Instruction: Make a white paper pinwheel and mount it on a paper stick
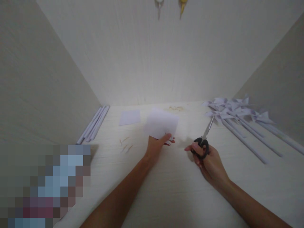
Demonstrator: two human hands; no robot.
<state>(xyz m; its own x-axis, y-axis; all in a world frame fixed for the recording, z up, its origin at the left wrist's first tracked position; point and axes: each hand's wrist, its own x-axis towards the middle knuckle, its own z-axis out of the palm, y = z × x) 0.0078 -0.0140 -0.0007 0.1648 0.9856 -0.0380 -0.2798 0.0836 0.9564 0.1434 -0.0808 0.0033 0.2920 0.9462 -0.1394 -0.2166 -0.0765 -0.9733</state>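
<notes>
My left hand [157, 145] pinches the near edge of a white sheet of paper [161, 123] and holds it up over the pale wooden table [171, 190]. My right hand [209, 163] grips a pair of scissors [203, 139] by their black handles. The metal blades point away toward the back right and look closed. The scissors are a short way right of the sheet and do not touch it.
Several paper pinwheels on white rolled sticks [239, 117] lie at the right. Rolled paper tubes [95, 124] lie along the left wall. A small paper square [129, 117] and short wooden sticks [125, 145] lie near the middle. A pixelated patch [45, 186] covers the lower left.
</notes>
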